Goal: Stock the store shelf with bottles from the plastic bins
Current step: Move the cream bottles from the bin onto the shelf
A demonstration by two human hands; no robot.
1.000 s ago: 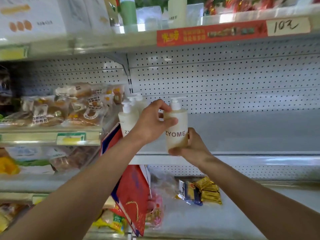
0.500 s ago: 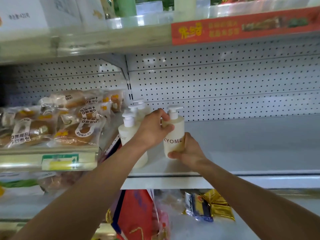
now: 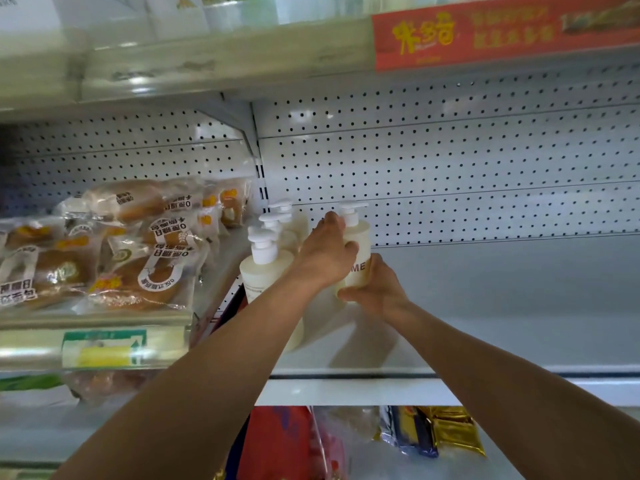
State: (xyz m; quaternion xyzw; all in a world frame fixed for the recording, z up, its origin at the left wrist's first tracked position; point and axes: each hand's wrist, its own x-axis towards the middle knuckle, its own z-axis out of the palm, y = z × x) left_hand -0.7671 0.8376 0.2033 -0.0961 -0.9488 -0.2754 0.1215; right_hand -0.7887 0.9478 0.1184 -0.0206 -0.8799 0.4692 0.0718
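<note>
A cream pump bottle (image 3: 358, 252) with dark lettering stands upright over the white shelf (image 3: 502, 306), deep in toward the pegboard back. My left hand (image 3: 325, 254) grips its upper body, fingers curled round near the pump. My right hand (image 3: 375, 287) holds its base from the right and below. To the left, three more cream pump bottles stand in a row front to back; the nearest bottle (image 3: 263, 275) is partly hidden behind my left forearm. No plastic bin is in view.
Bagged bread (image 3: 131, 258) fills the neighbouring shelf on the left. A shelf above carries a red banner (image 3: 502, 29). Below are gold snack packs (image 3: 450, 431) and a red bag (image 3: 277, 441). The white shelf stretches bare to the right of the bottles.
Both hands have carried the bottle up and farther back over the shelf, beside the row of bottles. The camera has moved closer to the shelf.
</note>
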